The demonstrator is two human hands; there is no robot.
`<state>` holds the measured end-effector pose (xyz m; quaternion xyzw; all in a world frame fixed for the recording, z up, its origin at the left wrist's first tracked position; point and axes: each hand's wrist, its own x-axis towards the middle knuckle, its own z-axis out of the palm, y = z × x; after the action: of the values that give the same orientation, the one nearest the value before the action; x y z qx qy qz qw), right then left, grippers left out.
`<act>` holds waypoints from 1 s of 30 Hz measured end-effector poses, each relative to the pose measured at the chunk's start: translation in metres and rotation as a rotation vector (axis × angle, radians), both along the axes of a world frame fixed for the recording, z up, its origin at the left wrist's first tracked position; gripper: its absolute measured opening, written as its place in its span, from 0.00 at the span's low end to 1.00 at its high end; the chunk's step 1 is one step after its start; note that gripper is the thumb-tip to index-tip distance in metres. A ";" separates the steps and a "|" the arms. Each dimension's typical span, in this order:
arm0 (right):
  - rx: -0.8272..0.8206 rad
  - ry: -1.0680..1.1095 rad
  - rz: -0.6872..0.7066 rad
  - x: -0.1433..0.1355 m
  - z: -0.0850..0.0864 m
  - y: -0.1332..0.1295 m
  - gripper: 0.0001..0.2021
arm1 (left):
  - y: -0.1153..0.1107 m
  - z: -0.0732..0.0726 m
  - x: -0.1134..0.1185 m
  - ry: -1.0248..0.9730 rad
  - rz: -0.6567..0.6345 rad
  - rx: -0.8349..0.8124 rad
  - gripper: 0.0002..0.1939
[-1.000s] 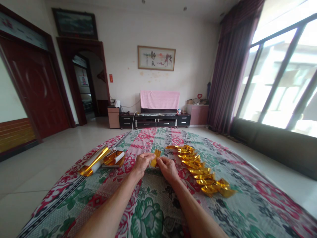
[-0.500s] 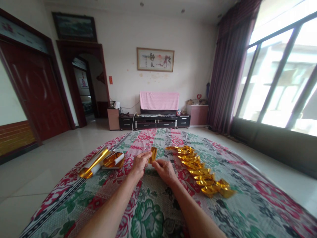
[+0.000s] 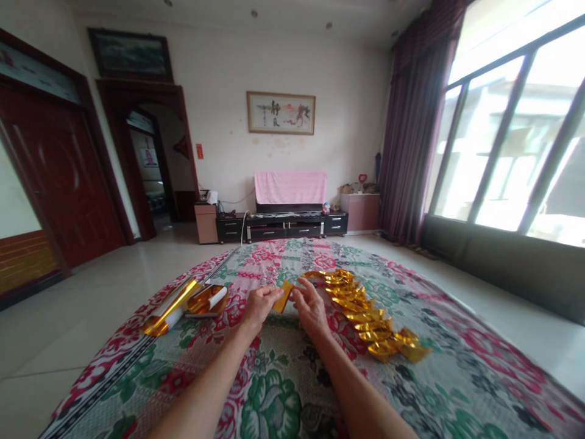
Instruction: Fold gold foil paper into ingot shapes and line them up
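Note:
A small folded piece of gold foil paper is held up over the table, tilted, between my two hands. My left hand pinches its left side between thumb and fingers. At the right edge of the paper, my right hand grips with the fingertips, its other fingers raised and loosely curled. To the right of it, a row of folded gold foil pieces lies overlapping on the cloth. Rolled gold foil sheets rest on the left, beside a flat stack with a curled gold sheet on top.
A patterned floral cloth covers the round table. Beyond it stand a low black TV cabinet and a screen under a pink cloth. Large windows and a purple curtain are on the right.
The gold paper has turned from upright to tilted. My right hand has moved up along its right edge, with its fingers lifted. The view has shifted slightly.

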<state>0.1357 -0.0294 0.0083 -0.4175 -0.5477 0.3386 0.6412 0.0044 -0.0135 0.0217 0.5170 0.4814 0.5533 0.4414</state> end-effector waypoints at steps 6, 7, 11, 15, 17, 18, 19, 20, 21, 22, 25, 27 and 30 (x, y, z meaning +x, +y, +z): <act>0.047 -0.119 -0.101 0.002 -0.004 0.003 0.16 | 0.006 -0.010 -0.004 0.177 -0.022 0.043 0.14; 0.047 -0.141 -0.109 0.002 -0.005 0.003 0.15 | 0.007 -0.011 -0.004 0.191 -0.017 0.047 0.14; 0.049 -0.184 -0.119 0.001 -0.005 0.004 0.13 | 0.004 -0.006 -0.003 0.280 0.016 0.115 0.11; 0.044 -0.194 -0.109 0.001 -0.002 0.001 0.11 | 0.000 -0.001 -0.003 0.380 0.051 0.240 0.07; 0.032 -0.192 -0.128 0.001 -0.001 0.000 0.11 | -0.001 0.000 -0.004 0.408 0.050 0.250 0.07; 0.024 -0.191 -0.139 0.001 -0.001 -0.001 0.12 | -0.001 0.000 -0.004 0.418 0.046 0.242 0.08; 0.017 -0.190 -0.147 0.001 -0.001 -0.001 0.12 | -0.001 -0.001 -0.005 0.427 0.040 0.231 0.08; 0.010 -0.189 -0.151 0.001 -0.001 -0.001 0.12 | -0.001 -0.002 -0.006 0.433 0.035 0.221 0.09; 0.006 -0.188 -0.150 0.001 -0.001 -0.001 0.12 | -0.001 -0.002 -0.006 0.436 0.028 0.215 0.10; 0.001 -0.186 -0.147 0.001 -0.001 0.000 0.12 | 0.000 -0.003 -0.007 0.435 0.021 0.212 0.10; -0.013 -0.178 -0.133 0.001 -0.001 0.000 0.12 | -0.001 -0.003 -0.007 0.431 -0.002 0.212 0.10; -0.023 -0.173 -0.131 0.001 -0.001 0.000 0.12 | -0.002 -0.001 -0.006 0.439 -0.007 0.211 0.11; -0.024 -0.161 -0.131 0.001 -0.001 0.001 0.12 | -0.005 0.003 -0.006 0.462 -0.002 0.195 0.11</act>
<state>0.1369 -0.0287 0.0068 -0.4859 -0.5647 0.2678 0.6110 -0.0014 -0.0184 0.0242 0.6705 0.5133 0.4638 0.2680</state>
